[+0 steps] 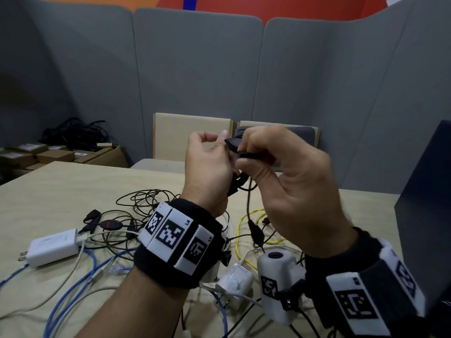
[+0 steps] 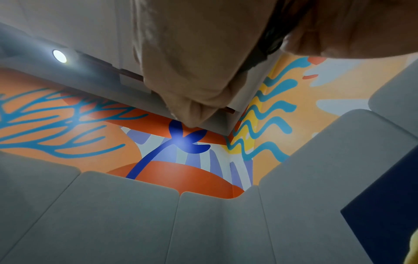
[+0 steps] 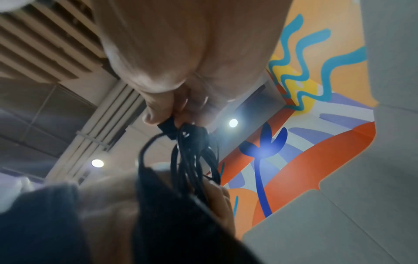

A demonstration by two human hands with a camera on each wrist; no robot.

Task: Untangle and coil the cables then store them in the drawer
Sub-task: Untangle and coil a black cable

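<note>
Holding a black cable bundle (image 1: 240,184) up off the tabletop (image 1: 61,186), between both hands at chest height. Lifting it clear means the loose tail (image 1: 249,206) hangs straight and doesn't snag the rest of the pile.

Right hand (image 1: 290,181): fingers curled, thumb and forefinger pinching the black plug end (image 1: 234,145). Right wrist view confirms the pinch on the connector, with several black loops hanging below it. I think that end is being kept free for wrapping or tucking round the coil.

Left hand (image 1: 210,167): fingers curled around the gathered loops from the other side. The contact itself is mostly hidden behind the hand in the head view; the left wrist view shows only skin and ceiling. I judge it's gripping the bundle to keep the loops from springing open.

The tail drops to an inline black block (image 1: 256,234) near the yellow cable (image 1: 246,220), so this one isn't fully coiled.

Still tangled on the tabletop: blue cables (image 1: 73,284), thin black cables (image 1: 144,198), a lead with a red inline switch (image 1: 111,224), a large white charger (image 1: 52,247) and a smaller white adapter (image 1: 235,280).

The drawer isn't identifiable in any view. A dark box (image 1: 424,196) stands at right, but I can't tell whether it holds one.

Judgement: early in the task, first cable mid-coil.
</note>
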